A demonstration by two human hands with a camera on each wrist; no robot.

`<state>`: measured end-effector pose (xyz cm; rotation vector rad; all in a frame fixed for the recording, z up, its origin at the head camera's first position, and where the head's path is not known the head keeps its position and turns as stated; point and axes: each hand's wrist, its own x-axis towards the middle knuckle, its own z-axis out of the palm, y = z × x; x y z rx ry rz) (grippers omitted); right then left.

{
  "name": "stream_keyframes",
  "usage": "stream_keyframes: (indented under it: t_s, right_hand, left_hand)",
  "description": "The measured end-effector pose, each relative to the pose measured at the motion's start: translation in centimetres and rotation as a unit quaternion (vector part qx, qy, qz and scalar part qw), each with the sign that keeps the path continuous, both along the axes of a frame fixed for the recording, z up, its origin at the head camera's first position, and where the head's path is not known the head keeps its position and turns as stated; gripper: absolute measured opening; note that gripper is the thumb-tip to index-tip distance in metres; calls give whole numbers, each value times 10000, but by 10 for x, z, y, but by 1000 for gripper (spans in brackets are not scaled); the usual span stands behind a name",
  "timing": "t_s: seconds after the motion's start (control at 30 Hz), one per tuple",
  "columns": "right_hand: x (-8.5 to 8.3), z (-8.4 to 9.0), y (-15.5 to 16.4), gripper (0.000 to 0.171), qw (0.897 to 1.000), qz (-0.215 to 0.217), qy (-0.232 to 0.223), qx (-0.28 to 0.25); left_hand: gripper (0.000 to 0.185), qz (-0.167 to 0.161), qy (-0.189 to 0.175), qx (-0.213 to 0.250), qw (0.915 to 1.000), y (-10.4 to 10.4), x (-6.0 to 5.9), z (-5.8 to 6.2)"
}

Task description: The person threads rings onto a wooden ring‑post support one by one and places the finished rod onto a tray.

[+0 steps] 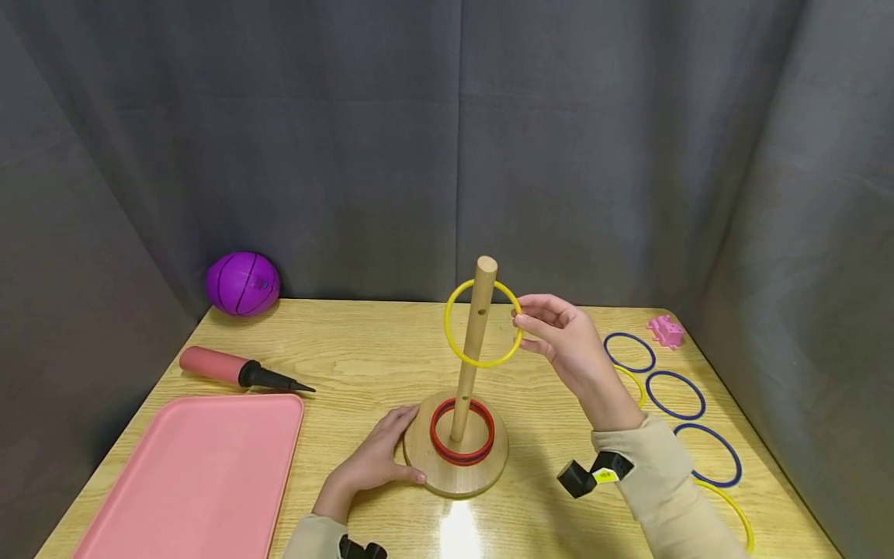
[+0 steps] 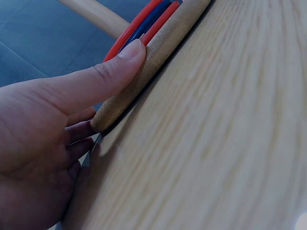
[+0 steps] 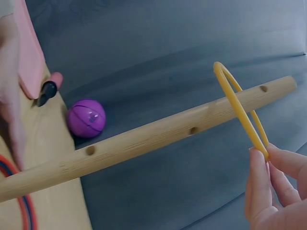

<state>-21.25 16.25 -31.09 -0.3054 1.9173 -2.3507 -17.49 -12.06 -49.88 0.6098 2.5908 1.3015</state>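
Note:
A wooden ring-toss stand [image 1: 472, 341] rises from a round base [image 1: 457, 483]. My left hand [image 1: 377, 460] grips the base at its left edge, the thumb [image 2: 108, 74] over its upper side and the other fingers along the rim. My right hand [image 1: 569, 349] pinches a yellow ring [image 1: 447, 318] between thumb and fingertips at its right side. That ring encircles the upper part of the pole, tilted, as the right wrist view also shows. Around the pole's foot lie stacked rings: a red ring [image 2: 160, 24], a blue ring [image 2: 148, 26] and another red one.
Several blue rings [image 1: 675, 394] and yellow rings [image 1: 733, 508] lie at the right, by a small pink toy [image 1: 666, 331]. On the left are a pink tray [image 1: 202, 473], a red-and-black hand pump [image 1: 220, 365] and a purple ball [image 1: 242, 284]. Grey curtains [image 1: 335, 155] surround the table.

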Motion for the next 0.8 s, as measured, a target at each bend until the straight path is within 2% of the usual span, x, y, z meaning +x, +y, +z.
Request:
stream_keyframes:
  t_s: [0.37,0.63,0.8]
  right_hand:
    - [2,-41,-3,25,9978,-11,-498,445]
    - [-1,-80,-2,16,9930,16,-898,772]
    - [-1,-103,-2,23,9884,138,-1069,1071]
  left_hand:
    - [109,18,-27,-37,10000,-1,-1,1]
    - [109,-8,-65,-12,10000,-1,0,2]
    - [108,-16,-88,-1,10000,-1,1,1]
